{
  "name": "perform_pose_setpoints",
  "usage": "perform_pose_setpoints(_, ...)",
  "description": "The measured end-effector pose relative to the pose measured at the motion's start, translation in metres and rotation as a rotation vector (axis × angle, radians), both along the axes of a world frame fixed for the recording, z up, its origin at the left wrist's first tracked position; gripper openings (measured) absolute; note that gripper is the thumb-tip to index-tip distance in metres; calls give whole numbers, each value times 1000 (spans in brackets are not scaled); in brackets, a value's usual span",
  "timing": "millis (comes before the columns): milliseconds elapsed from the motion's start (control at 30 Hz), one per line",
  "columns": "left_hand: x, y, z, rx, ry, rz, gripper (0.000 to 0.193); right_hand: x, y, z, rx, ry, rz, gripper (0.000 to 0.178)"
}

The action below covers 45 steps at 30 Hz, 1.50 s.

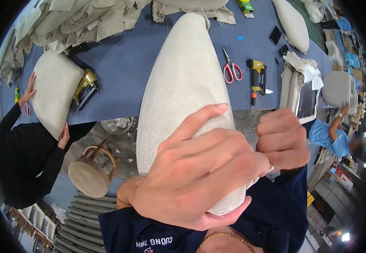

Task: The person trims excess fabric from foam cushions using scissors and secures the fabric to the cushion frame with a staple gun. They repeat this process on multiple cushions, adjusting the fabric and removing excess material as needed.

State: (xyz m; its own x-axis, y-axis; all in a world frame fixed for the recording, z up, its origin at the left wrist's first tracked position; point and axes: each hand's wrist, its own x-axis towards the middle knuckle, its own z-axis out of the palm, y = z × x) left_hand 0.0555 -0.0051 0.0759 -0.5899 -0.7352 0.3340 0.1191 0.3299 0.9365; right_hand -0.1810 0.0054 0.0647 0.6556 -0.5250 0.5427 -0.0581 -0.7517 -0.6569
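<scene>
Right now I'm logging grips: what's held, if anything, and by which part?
The left hand grips the beige upholstered cushion by its near end. The right hand curls beside it; whether it grips too is unclear.

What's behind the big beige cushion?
Around the upper part of the cushion you can see the blue table. Beside its lower part there's grey floor. Anything straight behind the cushion is covered, so I can't tell what's there.

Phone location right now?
Head view, upper right: the black phone lies on the blue table, just left of a beige cushion and beyond the nearest yellow staple gun.
</scene>
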Motion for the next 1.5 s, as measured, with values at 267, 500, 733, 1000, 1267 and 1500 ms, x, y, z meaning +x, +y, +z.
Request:
perform_pose_setpoints(267,5,-7,3,-1,-16,37,50,3,-27,-3,-22,-36,60,20)
perform_pose_setpoints(500,14,-7,6,43,-57,45,51,4,2,-4,-62,-13,-214,21)
perform_pose_setpoints(733,10,-11,11,35,-87,-11,46,6,34,-12,31,-73,-430,24)
perform_pose_setpoints(1000,-7,1,5,40,-29,69,44,6,32,-6,-26,-96,-391,28)
perform_pose_setpoints(1267,-8,8,5,50,-57,88,41,-3,4,-3,-16,-53,-146,22)
perform_pose_setpoints(1500,-18,5,0,-25,20,145,50,-12,0,2,19,-20,-175,25)
